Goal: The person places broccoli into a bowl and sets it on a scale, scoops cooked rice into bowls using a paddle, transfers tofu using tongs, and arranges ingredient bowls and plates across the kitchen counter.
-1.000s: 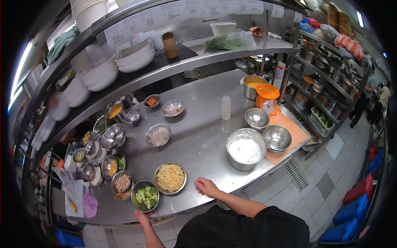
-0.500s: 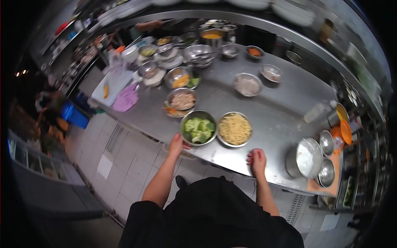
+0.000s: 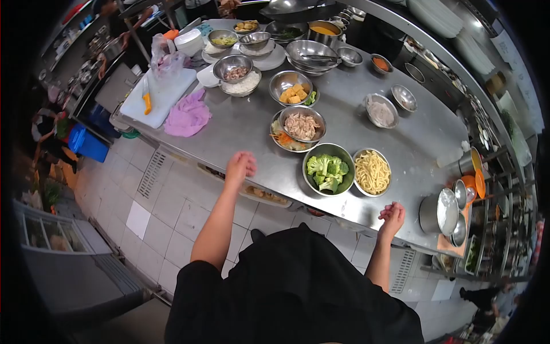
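Note:
My left hand (image 3: 240, 166) hangs over the front edge of the steel table, holding nothing, its fingers loosely apart. To its right stands a metal bowl of broccoli (image 3: 327, 169), not touched by either hand. Against that bowl sits a bowl of thick noodles (image 3: 372, 173). My right hand (image 3: 393, 218) is just below the noodles at the table edge, its fingers loosely bent and nothing in them. Behind the broccoli, a bowl of shredded meat (image 3: 301, 124) rests on a bowl of shredded vegetables (image 3: 285, 139).
A purple cloth (image 3: 188, 114) lies beside a white cutting board (image 3: 134, 112) with a yellow-handled knife (image 3: 147, 104). Farther back are fried tofu cubes (image 3: 294, 94) and rice (image 3: 242, 86) in bowls. A pot of white powder (image 3: 435, 213) stands at the right. People work in the background.
My left hand has left the side of the broccoli bowl and moved left. My right hand stays near the table edge. The view has shifted, so the bowls appear farther right.

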Demonstrator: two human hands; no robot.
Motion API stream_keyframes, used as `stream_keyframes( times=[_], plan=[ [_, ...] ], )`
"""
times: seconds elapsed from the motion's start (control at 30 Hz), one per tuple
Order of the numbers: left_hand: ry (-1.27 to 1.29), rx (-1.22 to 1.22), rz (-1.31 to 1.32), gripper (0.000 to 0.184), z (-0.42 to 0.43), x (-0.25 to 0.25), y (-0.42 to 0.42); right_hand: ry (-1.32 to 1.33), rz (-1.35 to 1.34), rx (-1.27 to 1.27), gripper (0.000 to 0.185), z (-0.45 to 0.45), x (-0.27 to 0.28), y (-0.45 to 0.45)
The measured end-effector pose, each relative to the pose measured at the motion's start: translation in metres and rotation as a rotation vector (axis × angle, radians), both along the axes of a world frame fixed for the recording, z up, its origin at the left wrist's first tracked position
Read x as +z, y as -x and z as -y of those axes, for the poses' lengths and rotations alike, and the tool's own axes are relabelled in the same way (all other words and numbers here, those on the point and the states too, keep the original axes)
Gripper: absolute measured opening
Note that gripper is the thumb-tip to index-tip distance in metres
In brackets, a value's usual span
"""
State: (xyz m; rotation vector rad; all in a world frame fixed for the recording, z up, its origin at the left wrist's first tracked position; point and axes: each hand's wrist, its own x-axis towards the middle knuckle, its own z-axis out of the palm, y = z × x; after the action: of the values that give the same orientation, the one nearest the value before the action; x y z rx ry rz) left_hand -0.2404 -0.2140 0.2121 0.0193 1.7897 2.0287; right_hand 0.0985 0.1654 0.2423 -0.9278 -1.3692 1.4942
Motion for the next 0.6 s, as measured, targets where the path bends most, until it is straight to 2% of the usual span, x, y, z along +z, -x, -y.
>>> stream_keyframes(
  times=[0.23, 0.37, 0.43, 0.5, 0.57, 0.6],
  plan=[
    [0.084, -0.093, -0.136, 0.035, -0.082, 0.045, 0.133, -0.126, 0.149, 0.428, 0.016, 0.080, 0.052, 0.080],
    [0.215, -0.071, -0.162, 0.044, -0.138, 0.056, 0.181, -0.181, 0.228, 0.531, 0.018, 0.090, 0.070, 0.118],
    [0.232, -0.050, 0.004, 0.055, -0.158, 0.058, 0.197, -0.221, 0.215, 0.540, 0.018, 0.079, 0.070, 0.145],
    [0.241, -0.050, 0.045, 0.061, -0.171, 0.045, 0.218, -0.581, 0.420, 0.501, 0.017, 0.064, 0.079, 0.180],
    [0.194, -0.160, 0.064, 0.064, -0.178, 0.034, 0.235, -0.689, 0.393, 0.457, 0.019, 0.053, 0.076, 0.220],
    [0.198, -0.128, 0.033, 0.064, -0.179, 0.029, 0.237, -0.720, 0.413, 0.448, 0.020, 0.047, 0.070, 0.238]
  ],
)
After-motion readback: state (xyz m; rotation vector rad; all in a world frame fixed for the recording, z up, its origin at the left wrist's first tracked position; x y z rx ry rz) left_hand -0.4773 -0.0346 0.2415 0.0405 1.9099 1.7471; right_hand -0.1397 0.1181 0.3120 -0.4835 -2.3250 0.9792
